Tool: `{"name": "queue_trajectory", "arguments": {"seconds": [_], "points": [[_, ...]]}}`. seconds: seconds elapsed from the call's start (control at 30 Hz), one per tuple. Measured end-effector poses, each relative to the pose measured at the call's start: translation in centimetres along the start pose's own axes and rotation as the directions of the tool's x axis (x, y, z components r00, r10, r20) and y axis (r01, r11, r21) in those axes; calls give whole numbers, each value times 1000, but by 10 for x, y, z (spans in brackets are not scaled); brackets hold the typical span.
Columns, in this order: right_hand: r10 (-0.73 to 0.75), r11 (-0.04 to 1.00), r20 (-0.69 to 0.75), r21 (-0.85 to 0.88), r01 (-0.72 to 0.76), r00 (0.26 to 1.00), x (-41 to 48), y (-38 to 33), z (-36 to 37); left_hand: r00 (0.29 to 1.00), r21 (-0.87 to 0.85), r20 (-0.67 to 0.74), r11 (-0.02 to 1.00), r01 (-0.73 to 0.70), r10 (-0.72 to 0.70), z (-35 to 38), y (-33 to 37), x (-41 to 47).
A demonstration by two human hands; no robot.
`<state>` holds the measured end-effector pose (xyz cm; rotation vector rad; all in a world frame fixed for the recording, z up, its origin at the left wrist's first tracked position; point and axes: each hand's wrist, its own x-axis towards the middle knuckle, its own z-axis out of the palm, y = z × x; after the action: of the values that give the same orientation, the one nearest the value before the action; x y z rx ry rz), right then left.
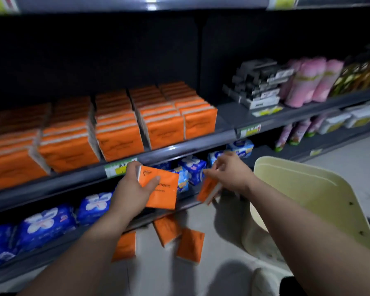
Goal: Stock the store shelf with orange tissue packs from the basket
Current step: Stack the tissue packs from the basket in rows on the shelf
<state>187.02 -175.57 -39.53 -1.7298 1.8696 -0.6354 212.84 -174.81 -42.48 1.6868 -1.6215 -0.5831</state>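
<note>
Up and left of the fingers of the left hand [130,191], the shelf [224,117] held upright rows of orange packs [120,135], faces outward and packed tight; room seemed left only at the right end. That hand clamped an orange tissue pack [161,191], thumb across its face, fingers behind, likely to stand it the same way. Under those fingers three loose packs [169,229] lay on the floor [222,242]; blue packs [192,169] sat just beyond. The right hand [229,174] bent its fingers loosely over a second pack [208,190]; whether they gripped it I could not tell. Right of them stood a cream plastic shell [308,199], crowding that arm
</note>
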Motion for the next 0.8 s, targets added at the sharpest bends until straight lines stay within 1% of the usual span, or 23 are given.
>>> {"name": "queue_trajectory", "arguments": {"seconds": [0.07, 0.17, 0.23, 0.33, 0.43, 0.5, 0.57, 0.7, 0.8], "points": [[-68, 998, -86, -12, 67, 994, 6, -9, -27, 999, -44, -23, 999, -23, 22, -6, 25, 11], [-126, 991, -137, 26, 131, 983, 19, -17, -65, 998, -123, -52, 991, -52, 46, -10, 64, 34], [-125, 988, -159, 69, 138, 979, 29, -19, -89, 997, -163, -61, 985, -56, 47, -8, 90, 53], [-127, 981, -241, 112, 158, 962, 50, -17, -120, 996, -216, -78, 974, -64, 48, -3, 126, 85], [-154, 970, -310, 134, 204, 938, 76, -12, -142, 989, -258, -121, 960, -111, 82, 5, 159, 119], [-170, 961, -346, 150, 234, 923, 97, -8, -153, 987, -253, -131, 959, -129, 98, 14, 177, 145], [-173, 962, -334, 143, 232, 926, 122, -3, -161, 986, -241, -127, 961, -133, 104, 25, 190, 173], [-188, 970, -333, 88, 229, 924, 172, 5, -172, 983, -111, -133, 984, -141, 125, 55, 206, 235], [-198, 971, -360, 56, 233, 912, 206, 14, -173, 988, -31, -82, 990, -137, 134, 80, 213, 284]]}}
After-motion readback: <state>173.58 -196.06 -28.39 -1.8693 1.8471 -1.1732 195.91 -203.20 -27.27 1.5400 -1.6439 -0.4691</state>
